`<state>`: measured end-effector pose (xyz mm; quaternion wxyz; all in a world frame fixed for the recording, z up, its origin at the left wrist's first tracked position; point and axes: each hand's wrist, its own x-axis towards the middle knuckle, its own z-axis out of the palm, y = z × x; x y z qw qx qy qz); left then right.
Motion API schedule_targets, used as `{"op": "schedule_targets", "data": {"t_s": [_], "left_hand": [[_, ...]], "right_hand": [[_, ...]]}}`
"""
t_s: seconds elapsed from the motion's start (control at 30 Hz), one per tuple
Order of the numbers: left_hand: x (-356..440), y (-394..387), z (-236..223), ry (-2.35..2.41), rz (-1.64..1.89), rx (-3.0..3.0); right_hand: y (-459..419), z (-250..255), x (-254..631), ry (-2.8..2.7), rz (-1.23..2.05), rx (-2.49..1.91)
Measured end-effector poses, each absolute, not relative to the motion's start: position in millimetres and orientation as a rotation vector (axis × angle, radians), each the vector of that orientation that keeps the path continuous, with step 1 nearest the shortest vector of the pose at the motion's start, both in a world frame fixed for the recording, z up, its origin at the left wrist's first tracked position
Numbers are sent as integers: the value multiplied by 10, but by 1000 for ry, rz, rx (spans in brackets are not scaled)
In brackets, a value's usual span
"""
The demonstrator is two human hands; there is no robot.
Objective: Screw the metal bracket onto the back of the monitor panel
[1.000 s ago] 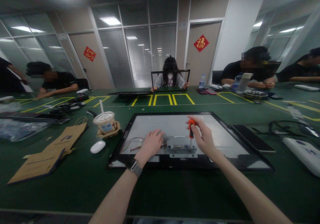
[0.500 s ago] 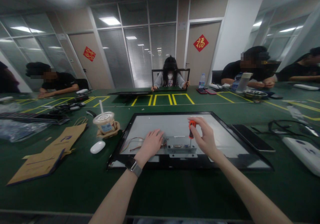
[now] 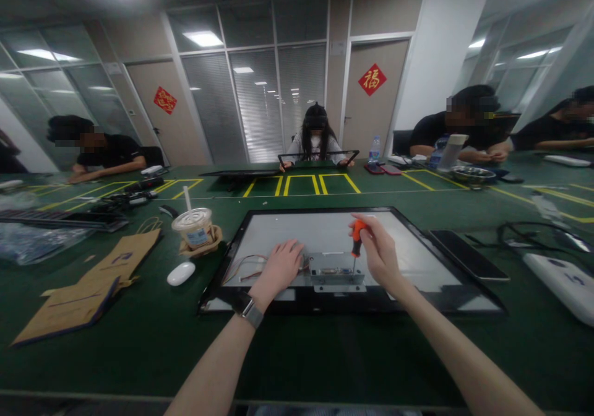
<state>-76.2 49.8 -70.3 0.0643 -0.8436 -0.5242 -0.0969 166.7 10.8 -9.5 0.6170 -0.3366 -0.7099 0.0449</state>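
Note:
My right hand (image 3: 380, 252) is closed on the handle of an orange-and-black screwdriver (image 3: 357, 236), whose thin shaft points down at the right part of a metal bracket (image 3: 336, 278). Connector ports show along that bracket. It sits near the front edge of a black-framed display panel (image 3: 320, 227) lying flat, pale side up. My left hand (image 3: 283, 264) rests palm down at the bracket's left end, fingers stretched out, with a watch at the wrist. Thin wires (image 3: 248, 264) run over the panel beside it. Whether the screwdriver tip sits in a screw is too small to tell.
On the green table (image 3: 297, 354), a lidded drink cup (image 3: 197, 233), a white mouse (image 3: 180, 273) and a paper bag (image 3: 88, 286) lie to the left. A black phone (image 3: 468, 255) and a white device (image 3: 561, 286) are at right. Across the table, a person holds a frame (image 3: 320, 153).
The screwdriver handle has tilted slightly and my right fingers have shifted around it. My left hand stays put. The person opposite has lowered and tipped the black frame.

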Motion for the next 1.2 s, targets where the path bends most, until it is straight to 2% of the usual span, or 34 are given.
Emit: {"op": "schedule_targets", "data": {"t_s": [0.1, 0.33, 0.57, 0.77, 1.03, 1.2], "left_hand": [[-761, 501, -706, -1592, -291, -2542], [-758, 505, -693, -1614, -293, -2560], [-759, 494, -689, -1600, -288, -2561], [-760, 501, -705, -1592, -302, -2554], [-776, 524, -735, -1581, -290, -2550], [-776, 525, -735, -1605, -296, -2556]], "right_hand": [[119, -107, 1672, -1644, 127, -761], [100, -28, 1632, -1648, -72, -766], [137, -138, 1655, -1675, 186, -772], [148, -140, 1655, -1691, 171, -756], [121, -37, 1644, -1641, -105, -797], [64, -2, 1643, -1678, -62, -786]]}}
